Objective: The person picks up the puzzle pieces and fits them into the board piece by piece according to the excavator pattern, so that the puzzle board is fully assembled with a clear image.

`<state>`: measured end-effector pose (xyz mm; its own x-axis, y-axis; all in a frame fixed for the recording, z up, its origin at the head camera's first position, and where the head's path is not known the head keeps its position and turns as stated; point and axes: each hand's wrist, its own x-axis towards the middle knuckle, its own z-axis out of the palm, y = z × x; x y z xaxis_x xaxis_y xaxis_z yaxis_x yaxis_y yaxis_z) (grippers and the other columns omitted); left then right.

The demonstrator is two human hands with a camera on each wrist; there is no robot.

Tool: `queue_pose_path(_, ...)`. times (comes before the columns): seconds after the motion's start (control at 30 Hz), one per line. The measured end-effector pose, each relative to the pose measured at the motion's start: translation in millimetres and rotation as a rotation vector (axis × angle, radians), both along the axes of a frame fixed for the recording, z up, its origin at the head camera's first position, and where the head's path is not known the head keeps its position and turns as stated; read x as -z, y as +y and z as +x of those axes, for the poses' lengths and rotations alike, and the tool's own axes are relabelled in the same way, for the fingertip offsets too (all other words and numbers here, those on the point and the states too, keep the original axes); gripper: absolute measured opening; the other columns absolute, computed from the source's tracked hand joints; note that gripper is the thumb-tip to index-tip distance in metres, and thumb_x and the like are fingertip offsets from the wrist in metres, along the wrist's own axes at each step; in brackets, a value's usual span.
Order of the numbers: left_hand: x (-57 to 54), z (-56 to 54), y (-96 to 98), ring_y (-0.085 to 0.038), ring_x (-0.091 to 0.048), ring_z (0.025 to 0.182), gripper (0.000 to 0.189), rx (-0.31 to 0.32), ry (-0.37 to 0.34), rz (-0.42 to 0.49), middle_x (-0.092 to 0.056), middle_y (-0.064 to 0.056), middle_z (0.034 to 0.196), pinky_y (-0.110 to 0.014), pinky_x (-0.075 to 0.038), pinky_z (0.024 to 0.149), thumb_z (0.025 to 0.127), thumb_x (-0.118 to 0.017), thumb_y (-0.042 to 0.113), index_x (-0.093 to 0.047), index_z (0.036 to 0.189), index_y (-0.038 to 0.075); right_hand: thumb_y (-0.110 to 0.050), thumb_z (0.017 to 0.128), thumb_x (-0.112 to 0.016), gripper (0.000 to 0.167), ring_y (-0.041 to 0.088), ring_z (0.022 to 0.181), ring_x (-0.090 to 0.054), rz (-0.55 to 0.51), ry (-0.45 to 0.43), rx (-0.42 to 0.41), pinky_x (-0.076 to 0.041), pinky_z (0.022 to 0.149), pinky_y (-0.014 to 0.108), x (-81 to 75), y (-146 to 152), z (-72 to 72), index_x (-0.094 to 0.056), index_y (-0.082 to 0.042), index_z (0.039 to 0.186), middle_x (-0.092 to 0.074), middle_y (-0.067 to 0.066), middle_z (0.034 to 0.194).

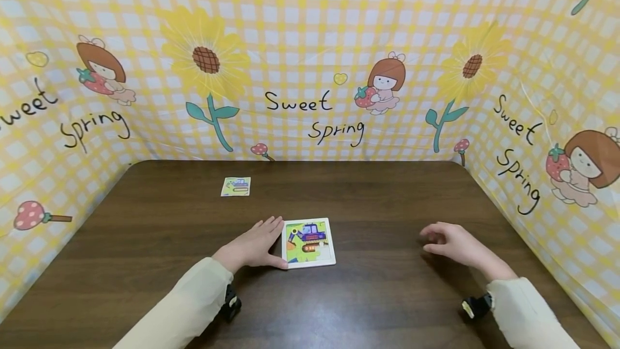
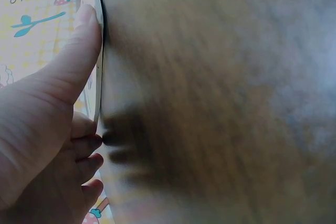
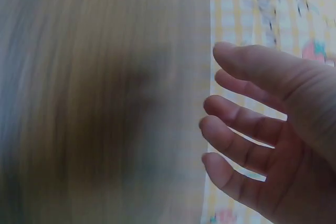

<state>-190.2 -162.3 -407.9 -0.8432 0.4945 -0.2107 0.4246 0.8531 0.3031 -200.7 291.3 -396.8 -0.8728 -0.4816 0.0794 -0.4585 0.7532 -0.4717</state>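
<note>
A square jigsaw puzzle [image 1: 308, 243] in a white frame lies on the table, its picture a blue digger on green. The lower right of the picture shows a pale, bare patch. My left hand [image 1: 253, 245] rests along the frame's left side, fingers stretched to the upper corner and the thumb at the lower one. In the left wrist view, the thumb [image 2: 79, 51] lies against the frame's edge. Off to the right, my right hand [image 1: 450, 241] hovers over the table, fingers loosely bent and nothing in them. Its separated fingers [image 3: 236, 140] show in the right wrist view.
A small card [image 1: 235, 187] with a similar digger picture lies farther back, left of the puzzle. The dark wooden table [image 1: 378, 193] is enclosed at the back and sides by a yellow checked cloth [image 1: 300, 58]. Each wrist carries a black camera.
</note>
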Motion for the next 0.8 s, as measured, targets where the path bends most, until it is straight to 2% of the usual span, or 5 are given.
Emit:
queue_pose_path(0.17, 0.1, 0.4, -0.4, -0.033, -0.013, 0.136, 0.099, 0.005, 0.000, 0.010, -0.019, -0.021, 0.148, -0.045, -0.012, 0.108, 0.077, -0.065, 0.055, -0.023, 0.142, -0.007, -0.020, 0.080, -0.072, 0.029, 0.014, 0.076, -0.051, 0.042, -0.089, 0.082, -0.044, 0.061, 0.029, -4.3, 36, 12.8, -0.064, -0.003, 0.101, -0.058, 0.001, 0.087)
queue_pose_path(0.3, 0.7, 0.9, -0.8, -0.034, -0.013, 0.136, 0.099, 0.007, 0.000, 0.012, -0.019, -0.021, 0.148, -0.045, -0.013, 0.108, 0.078, -0.065, 0.055, -0.023, 0.142, -0.007, -0.024, 0.080, -0.072, 0.032, 0.011, 0.074, -0.051, 0.072, -0.175, 0.115, -0.044, 0.060, 0.029, -6.8, 61, 22.9, -0.063, -0.002, 0.100, -0.057, 0.000, 0.083)
queue_pose_path(0.47, 0.5, 2.0, -1.3, -0.034, -0.013, 0.136, 0.098, 0.003, -0.007, 0.019, -0.019, -0.021, 0.148, -0.046, -0.012, 0.108, 0.078, -0.065, 0.054, -0.023, 0.142, -0.007, -0.025, 0.080, -0.071, 0.028, 0.006, 0.065, -0.047, 0.083, -0.273, 0.120, -0.041, 0.056, 0.027, -5.3, 89, 32.3, -0.060, -0.003, 0.092, -0.053, -0.001, 0.075)
queue_pose_path(0.67, -0.4, 1.6, -1.1, -0.034, -0.014, 0.136, 0.098, 0.003, 0.000, 0.023, -0.020, -0.022, 0.148, -0.046, -0.013, 0.108, 0.077, -0.066, 0.053, -0.024, 0.142, -0.008, -0.022, 0.080, -0.071, 0.026, 0.005, 0.056, -0.043, 0.076, -0.389, 0.096, -0.036, 0.049, 0.024, -4.7, 110, 41.5, -0.052, -0.006, 0.079, -0.048, -0.001, 0.065)
queue_pose_path(0.8, -1.3, 2.1, -1.1, -0.035, -0.014, 0.136, 0.098, 0.003, -0.002, 0.024, -0.019, -0.022, 0.148, -0.046, -0.013, 0.108, 0.078, -0.066, 0.054, -0.024, 0.142, -0.008, -0.022, 0.077, -0.073, 0.027, 0.004, 0.054, -0.041, 0.109, -0.381, 0.088, -0.034, 0.048, 0.023, -4.1, 113, 46.4, -0.050, -0.009, 0.070, -0.046, -0.004, 0.061)
